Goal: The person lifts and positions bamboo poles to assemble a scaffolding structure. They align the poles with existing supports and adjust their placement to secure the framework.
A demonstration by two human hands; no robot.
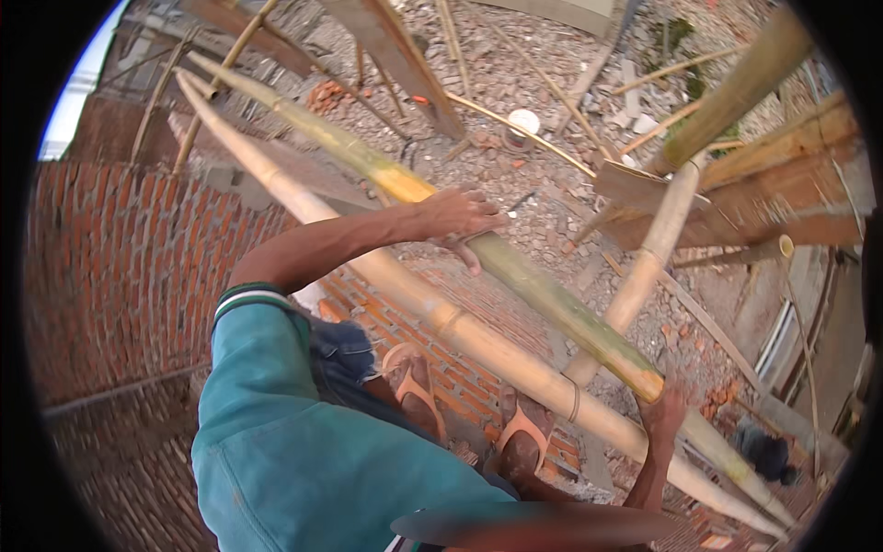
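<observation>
The left hand (460, 221) straddles the green bamboo pole (552, 294), fingers and thumb gripping it; the right hand (664, 414) meets it lower down — its closure cannot be told. The pole crosses a crosspiece (658, 239), beside a tan pole (441, 317) — open rubble (547, 207) beyond.

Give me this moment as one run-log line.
left hand: on green bamboo pole | right hand: at same pole, farther right | nearer body: pale bamboo pole | beyond: rubble
</observation>
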